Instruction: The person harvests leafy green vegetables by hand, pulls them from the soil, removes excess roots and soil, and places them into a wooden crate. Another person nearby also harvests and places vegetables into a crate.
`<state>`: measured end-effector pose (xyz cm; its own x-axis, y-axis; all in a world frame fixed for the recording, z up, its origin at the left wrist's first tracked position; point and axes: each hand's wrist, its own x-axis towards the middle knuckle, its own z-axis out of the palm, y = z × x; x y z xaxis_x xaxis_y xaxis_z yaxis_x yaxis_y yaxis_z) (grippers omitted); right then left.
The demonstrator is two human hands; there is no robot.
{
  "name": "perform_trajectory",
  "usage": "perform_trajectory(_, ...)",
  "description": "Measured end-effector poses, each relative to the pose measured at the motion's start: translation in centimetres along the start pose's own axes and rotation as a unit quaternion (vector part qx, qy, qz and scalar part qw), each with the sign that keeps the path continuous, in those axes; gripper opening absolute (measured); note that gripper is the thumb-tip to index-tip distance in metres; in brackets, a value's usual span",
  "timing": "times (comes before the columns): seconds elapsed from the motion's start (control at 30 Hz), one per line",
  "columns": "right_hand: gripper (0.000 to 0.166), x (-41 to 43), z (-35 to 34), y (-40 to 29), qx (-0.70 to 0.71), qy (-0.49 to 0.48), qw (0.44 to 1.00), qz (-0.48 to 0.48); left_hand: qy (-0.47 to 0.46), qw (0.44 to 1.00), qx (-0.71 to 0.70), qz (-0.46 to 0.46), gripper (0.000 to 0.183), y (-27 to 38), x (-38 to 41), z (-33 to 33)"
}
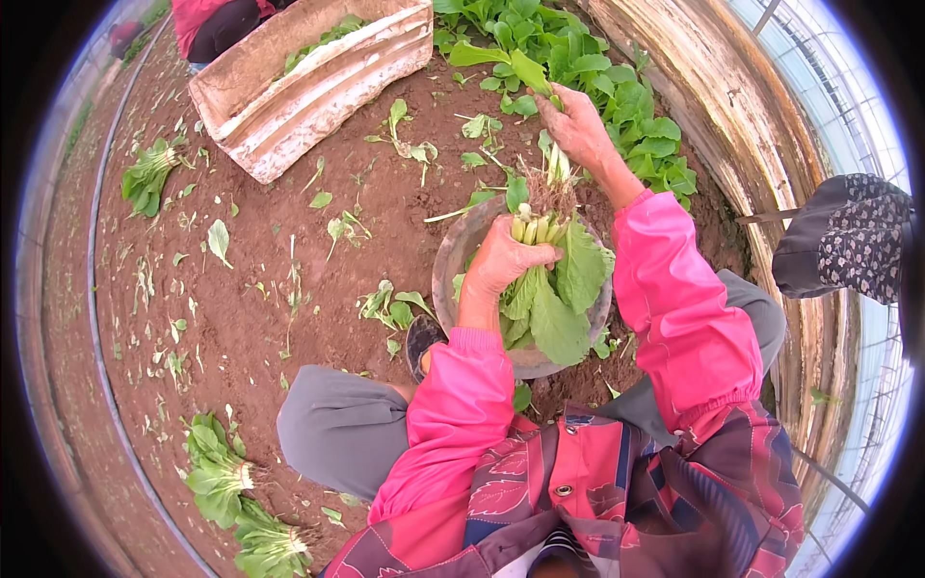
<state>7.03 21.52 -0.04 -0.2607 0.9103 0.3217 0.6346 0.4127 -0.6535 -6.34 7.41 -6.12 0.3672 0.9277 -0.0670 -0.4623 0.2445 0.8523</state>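
Note:
My left hand point(498, 260) is closed around a bunch of leafy greens point(556, 311), its pale cut-looking stem ends pointing away from me. The bunch is over a round, worn basin point(449, 253), and its leaves hide most of the inside. Farther out, my right hand point(578, 134) grips a few green plants point(558, 165) with white stems. Their brown, thread-like roots hang toward the bunch, and a yellow-green leaf point(531, 70) sticks out past the fingers. Whether the roots touch the bunch I cannot tell.
Uncut greens point(636, 130) grow beyond my right hand, along a plastic-covered edge point(730, 94). A dirty white trough-like box point(325, 94) with some greens stands ahead. Tied bunches point(217, 469) and loose leaves lie on the soil at left. Another person point(217, 29) is near the box.

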Motion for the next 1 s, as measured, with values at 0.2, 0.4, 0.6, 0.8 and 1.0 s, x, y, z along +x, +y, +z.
perform_trajectory(0.2, 0.021, 0.3, -0.4, -0.2, 0.191, 0.043, 0.981, 0.019, -0.005, 0.999, 0.019, 0.033, 0.028, 0.6, 0.2, 0.3)
perform_trajectory(0.4, 0.02, 0.1, -1.3, -0.7, 0.283, 0.033, 0.955, 0.084, -0.005, 1.0, 0.028, 0.001, 0.029, 0.9, 0.4, 0.2)
perform_trajectory(0.6, 0.021, 1.9, -2.0, 1.7, 0.174, 0.13, 0.976, 0.004, 0.003, 0.999, 0.044, -0.011, 0.026, 0.1, 0.6, 0.0)
perform_trajectory(0.8, 0.025, 2.9, -7.2, 2.9, 0.231, 0.063, 0.956, 0.168, 0.025, 0.999, -0.026, -0.02, 0.027, -3.0, 0.5, -2.2)
perform_trajectory(1.0, 0.05, -6.0, -1.5, 7.0, 0.011, -0.383, 0.91, 0.16, 0.052, 0.993, -0.108, 0.019, 0.038, -3.5, 0.1, -3.7)
